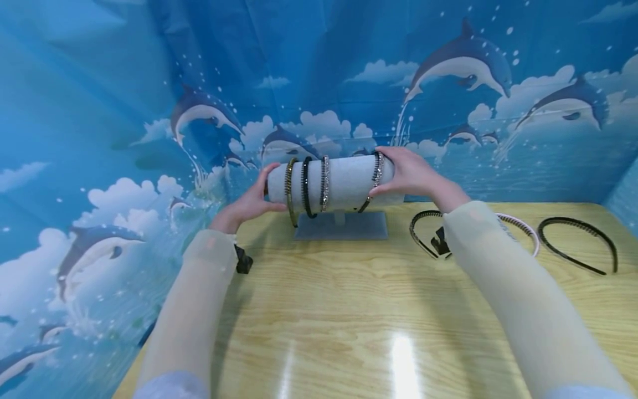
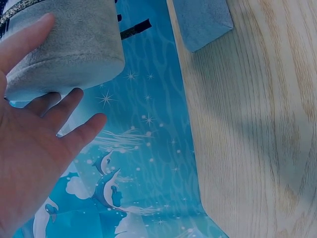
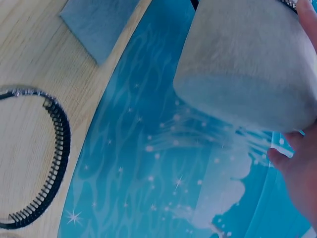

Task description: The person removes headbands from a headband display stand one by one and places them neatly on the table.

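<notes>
A grey padded headband stand, a horizontal roll on a flat base, stands at the table's back edge. My left hand holds the roll's left end, thumb low on the front and a finger at the top; in the left wrist view its thumb lies along the padding. At the right end, my right hand grips a sparkly dark headband that sits around the roll, thumb in front and fingers on top. A gold-toned headband, a black one and a silvery one circle the roll further left.
On the table right of the stand lie a dark toothed headband, a pink one partly behind my right sleeve, and a black one. A blue dolphin-print curtain hangs behind the table and along its left side.
</notes>
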The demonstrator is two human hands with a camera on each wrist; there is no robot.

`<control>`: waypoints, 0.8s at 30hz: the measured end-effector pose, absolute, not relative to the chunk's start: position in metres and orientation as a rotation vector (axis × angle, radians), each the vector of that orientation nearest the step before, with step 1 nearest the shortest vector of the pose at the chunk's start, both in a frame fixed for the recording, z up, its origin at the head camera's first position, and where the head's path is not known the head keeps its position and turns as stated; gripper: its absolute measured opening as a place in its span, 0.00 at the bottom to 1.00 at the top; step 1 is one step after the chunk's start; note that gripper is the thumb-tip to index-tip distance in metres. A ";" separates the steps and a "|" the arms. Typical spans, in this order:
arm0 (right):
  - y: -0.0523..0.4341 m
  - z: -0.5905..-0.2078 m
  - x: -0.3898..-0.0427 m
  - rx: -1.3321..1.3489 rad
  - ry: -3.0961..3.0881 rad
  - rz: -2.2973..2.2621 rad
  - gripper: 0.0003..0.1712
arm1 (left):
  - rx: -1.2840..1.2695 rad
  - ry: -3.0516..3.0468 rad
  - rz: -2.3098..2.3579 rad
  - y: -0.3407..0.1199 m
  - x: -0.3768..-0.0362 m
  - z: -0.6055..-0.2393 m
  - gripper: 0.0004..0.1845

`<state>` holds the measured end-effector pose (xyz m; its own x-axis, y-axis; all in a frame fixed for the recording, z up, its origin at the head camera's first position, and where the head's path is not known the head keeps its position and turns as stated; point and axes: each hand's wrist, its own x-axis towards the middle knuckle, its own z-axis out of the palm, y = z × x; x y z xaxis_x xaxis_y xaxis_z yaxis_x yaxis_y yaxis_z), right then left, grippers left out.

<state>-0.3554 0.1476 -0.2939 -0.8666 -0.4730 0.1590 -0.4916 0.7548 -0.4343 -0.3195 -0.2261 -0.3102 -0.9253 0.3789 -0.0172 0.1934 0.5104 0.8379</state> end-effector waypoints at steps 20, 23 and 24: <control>0.197 -0.318 -0.348 0.623 -2.851 1.248 0.64 | 0.494 2.543 1.392 -0.228 -0.322 -0.314 0.52; 0.204 -0.323 -0.347 0.600 -2.819 1.294 0.63 | 0.507 2.555 1.388 -0.228 -0.323 -0.314 0.52; 0.206 -0.325 -0.346 0.597 -2.809 1.302 0.63 | 0.511 2.560 1.388 -0.228 -0.324 -0.314 0.52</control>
